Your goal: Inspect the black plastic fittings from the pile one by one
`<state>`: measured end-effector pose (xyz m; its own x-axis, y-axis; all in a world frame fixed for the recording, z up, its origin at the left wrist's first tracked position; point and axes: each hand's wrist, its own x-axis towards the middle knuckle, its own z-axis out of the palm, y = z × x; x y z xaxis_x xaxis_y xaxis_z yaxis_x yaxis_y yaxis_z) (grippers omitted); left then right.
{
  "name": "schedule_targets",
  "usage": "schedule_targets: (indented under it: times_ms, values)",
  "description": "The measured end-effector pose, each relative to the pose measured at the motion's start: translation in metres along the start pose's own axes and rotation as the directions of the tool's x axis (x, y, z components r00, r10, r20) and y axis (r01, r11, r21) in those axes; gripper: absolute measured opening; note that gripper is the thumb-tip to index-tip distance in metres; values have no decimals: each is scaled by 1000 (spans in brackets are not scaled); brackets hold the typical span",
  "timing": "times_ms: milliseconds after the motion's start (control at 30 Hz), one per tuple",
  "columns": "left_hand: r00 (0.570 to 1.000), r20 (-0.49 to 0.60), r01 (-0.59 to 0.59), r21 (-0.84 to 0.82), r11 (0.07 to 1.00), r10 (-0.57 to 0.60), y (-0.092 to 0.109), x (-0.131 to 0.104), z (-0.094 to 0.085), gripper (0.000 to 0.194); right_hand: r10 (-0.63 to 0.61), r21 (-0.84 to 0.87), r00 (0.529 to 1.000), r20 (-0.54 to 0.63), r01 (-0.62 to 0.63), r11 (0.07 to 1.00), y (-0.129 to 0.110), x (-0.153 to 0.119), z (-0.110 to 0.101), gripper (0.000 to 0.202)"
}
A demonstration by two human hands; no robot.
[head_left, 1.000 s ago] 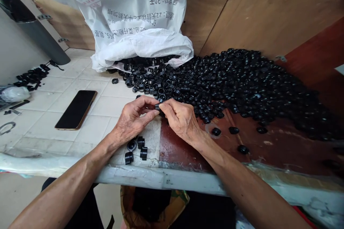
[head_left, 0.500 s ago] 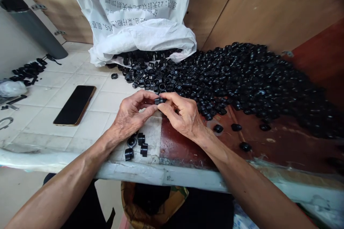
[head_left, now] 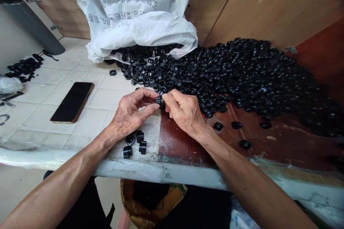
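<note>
Between my two hands, over the join of the white tiles and the dark red board, is a small black plastic ring-shaped part (head_left: pixel 159 101). My left hand (head_left: pixel 134 111) pinches its left side between thumb and fingertips. My right hand (head_left: pixel 184 109) is closed on its right side, fingers curled over it, so much of that end is hidden. Below my left wrist several similar black parts (head_left: pixel 142 147) stand in a small group on the tiles. Just behind my fingers begins a big heap of black caps and rings (head_left: pixel 228 75).
A white printed sack (head_left: pixel 145 32) spills black rings at the back. A phone (head_left: pixel 72 102) lies on the left tiles, near a grey tube (head_left: pixel 40 25). Loose black caps (head_left: pixel 237 125) sit on the red board. Below the table edge is an open bag (head_left: pixel 129 200).
My right fingers have curled tighter around the black part's right end, and the hand has turned slightly. My left hand keeps its pinch. The view has shifted slightly.
</note>
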<state>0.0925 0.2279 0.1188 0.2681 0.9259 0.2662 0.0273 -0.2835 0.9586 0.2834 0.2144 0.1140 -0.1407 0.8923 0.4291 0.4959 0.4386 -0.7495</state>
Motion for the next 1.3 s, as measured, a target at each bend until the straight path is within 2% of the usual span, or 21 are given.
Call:
schedule_targets:
  times_ms: [300, 433, 533, 633, 700, 833, 967, 1100, 1233, 1300]
  values:
    - [999, 30, 13, 26, 1000, -14, 5, -1, 2, 26, -51, 55, 997, 57, 48, 997, -4, -2, 0, 11]
    - [999, -18, 41, -30, 999, -42, 10, 0, 3, 28, -47, 148, 998, 49, 39, 988, -1, -1, 0, 13]
    - [998, -19, 57, -40, 998, -58, 12, 0, 3, 28, -28, 149, 998, 53, 20, 989, 1, -1, 1, 11]
    - [999, -13, 36, -32, 999, -37, 10, -1, 4, 30, 6, 91, 999, 44, -10, 996, 0, -1, 2, 31]
    - [1000, -22, 21, -22, 1000, -21, 9, 0, 4, 29, 6, 78, 1000, 24, -8, 997, -2, -1, 2, 36]
    - [1000, -30, 6, 3, 1000, -6, 10, 0, 4, 27, -43, 49, 999, -22, 44, 998, -6, -1, 0, 24]
    - [1000, -25, 11, -4, 1000, -11, 12, 0, 4, 27, -32, 23, 998, -56, 34, 999, -6, -1, -1, 31]
    - [999, -31, 10, -3, 1000, -10, 11, -1, 4, 30, -91, 59, 995, -50, 94, 994, -4, -1, 0, 17]
    - [1000, -11, 13, 8, 1000, -13, 10, -1, 5, 30, -56, 82, 995, -77, 63, 995, -3, -2, -2, 21]
    - [1000, -19, 7, 15, 1000, -6, 10, -1, 5, 28, -77, 92, 994, -76, 84, 992, -4, -2, -3, 15]
